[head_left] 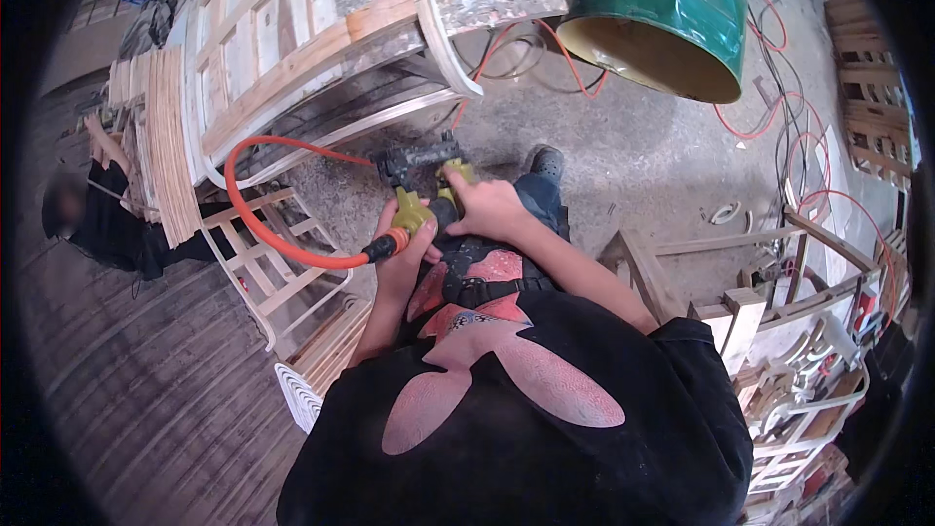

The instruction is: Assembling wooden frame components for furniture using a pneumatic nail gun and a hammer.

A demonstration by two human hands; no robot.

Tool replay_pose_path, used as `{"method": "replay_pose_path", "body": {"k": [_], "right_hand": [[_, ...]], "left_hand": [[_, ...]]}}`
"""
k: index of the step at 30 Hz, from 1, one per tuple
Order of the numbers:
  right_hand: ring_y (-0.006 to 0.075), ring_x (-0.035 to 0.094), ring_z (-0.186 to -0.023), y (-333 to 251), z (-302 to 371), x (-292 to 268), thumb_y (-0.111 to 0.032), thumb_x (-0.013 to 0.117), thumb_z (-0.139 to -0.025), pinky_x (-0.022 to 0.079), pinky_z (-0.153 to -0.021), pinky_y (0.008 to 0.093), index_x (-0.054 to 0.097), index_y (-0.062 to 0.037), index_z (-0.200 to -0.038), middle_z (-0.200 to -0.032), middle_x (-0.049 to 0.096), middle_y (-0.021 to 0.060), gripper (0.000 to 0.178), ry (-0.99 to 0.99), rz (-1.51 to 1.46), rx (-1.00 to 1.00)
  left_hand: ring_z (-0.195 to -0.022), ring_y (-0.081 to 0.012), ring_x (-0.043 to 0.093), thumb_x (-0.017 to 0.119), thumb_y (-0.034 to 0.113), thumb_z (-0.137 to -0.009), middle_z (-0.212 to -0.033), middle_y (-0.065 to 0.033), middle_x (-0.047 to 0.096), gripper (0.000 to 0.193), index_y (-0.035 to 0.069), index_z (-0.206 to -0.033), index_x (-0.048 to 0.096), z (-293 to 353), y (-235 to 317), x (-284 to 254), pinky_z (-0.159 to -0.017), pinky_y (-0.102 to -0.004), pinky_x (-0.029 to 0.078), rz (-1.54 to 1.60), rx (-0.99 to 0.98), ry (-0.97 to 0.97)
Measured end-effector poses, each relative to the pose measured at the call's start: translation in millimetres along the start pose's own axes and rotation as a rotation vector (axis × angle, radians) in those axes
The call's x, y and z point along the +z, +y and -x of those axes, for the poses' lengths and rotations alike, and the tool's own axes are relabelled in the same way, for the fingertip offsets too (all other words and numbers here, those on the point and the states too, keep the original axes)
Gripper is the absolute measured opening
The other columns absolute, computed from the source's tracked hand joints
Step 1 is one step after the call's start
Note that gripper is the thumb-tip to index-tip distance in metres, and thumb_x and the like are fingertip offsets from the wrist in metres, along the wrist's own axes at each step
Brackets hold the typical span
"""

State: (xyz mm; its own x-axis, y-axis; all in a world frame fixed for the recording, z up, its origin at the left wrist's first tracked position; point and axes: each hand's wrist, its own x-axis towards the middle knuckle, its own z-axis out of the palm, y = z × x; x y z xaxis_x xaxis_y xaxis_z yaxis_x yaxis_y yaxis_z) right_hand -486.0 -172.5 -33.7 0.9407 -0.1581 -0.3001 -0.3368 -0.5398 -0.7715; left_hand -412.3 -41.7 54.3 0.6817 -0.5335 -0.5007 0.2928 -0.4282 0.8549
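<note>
In front of my waist I hold an air nail gun (417,208) with yellow-green and black parts. My left hand (397,245) is wrapped round its handle, close to where an orange air hose (278,245) joins it. The fingers of my right hand (490,209) close on the other yellow-green part of the tool. The tool's dark front end (419,158) points away from me, beside the workbench. My fingers partly cover the tool's middle.
A wooden frame (321,39) with a curved edge lies on the bench ahead. Stacked wood strips (168,146) and a slatted frame (268,263) stand left, near another person (107,224). A green drum (653,24) stands far right, with hoses on the floor. Wooden frames (721,244) are at right.
</note>
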Motion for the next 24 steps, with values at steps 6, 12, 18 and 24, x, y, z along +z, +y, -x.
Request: {"method": "replay_pose_path", "body": {"k": [6,12,18,24], "right_hand": [[0.0339,0.061,-0.071,-48.4,-31.3,39.0,-0.046,0.07,-0.058,0.048,-0.06,0.0413,0.039,-0.0088,-0.118,-0.076,0.062,0.0166,0.077,-0.238,0.146,-0.18],[0.0319,0.061,-0.071,-110.0,-91.5,111.4,-0.047,0.069,-0.059,0.047,-0.06,0.0415,0.039,-0.0112,-0.12,-0.079,0.063,0.0141,0.077,-0.259,0.229,-0.312],[0.0319,0.062,-0.069,-206.1,-158.0,214.2,-0.044,0.072,-0.057,0.047,-0.056,0.0401,0.035,-0.0107,-0.123,-0.08,0.062,0.0156,0.083,-0.24,0.161,-0.35],[0.0358,0.06,-0.074,-273.0,-216.9,301.3,-0.031,0.067,-0.062,0.047,-0.06,0.0452,0.032,-0.0118,-0.121,-0.079,0.061,0.0163,0.071,-0.264,0.145,-0.292]], "left_hand": [[-0.045,-0.0062,0.047,0.058,0.008,-0.078,-0.071,-0.0033,0.052,0.034,0.001,-0.109,0.045,28.5,-23.1,-63.9,-0.04,-0.0192,0.039,0.068,-0.034,0.119],[-0.046,-0.0053,0.046,0.06,0.009,-0.078,-0.074,-0.0025,0.053,0.039,0.003,-0.112,0.043,32.9,-57.1,-165.7,-0.04,-0.018,0.038,0.169,-0.064,0.212],[-0.064,-0.0077,0.051,0.064,0.009,-0.074,-0.09,-0.0044,0.055,0.047,0.001,-0.115,0.043,45.2,-95.2,-304.9,-0.051,-0.0215,0.045,0.147,-0.112,0.39],[-0.087,-0.0169,0.056,0.068,0.007,-0.069,-0.096,-0.0102,0.058,0.044,0.0,-0.109,0.049,35.7,-113.8,-409.4,-0.076,-0.0288,0.045,-0.234,0.265,0.426]]}}
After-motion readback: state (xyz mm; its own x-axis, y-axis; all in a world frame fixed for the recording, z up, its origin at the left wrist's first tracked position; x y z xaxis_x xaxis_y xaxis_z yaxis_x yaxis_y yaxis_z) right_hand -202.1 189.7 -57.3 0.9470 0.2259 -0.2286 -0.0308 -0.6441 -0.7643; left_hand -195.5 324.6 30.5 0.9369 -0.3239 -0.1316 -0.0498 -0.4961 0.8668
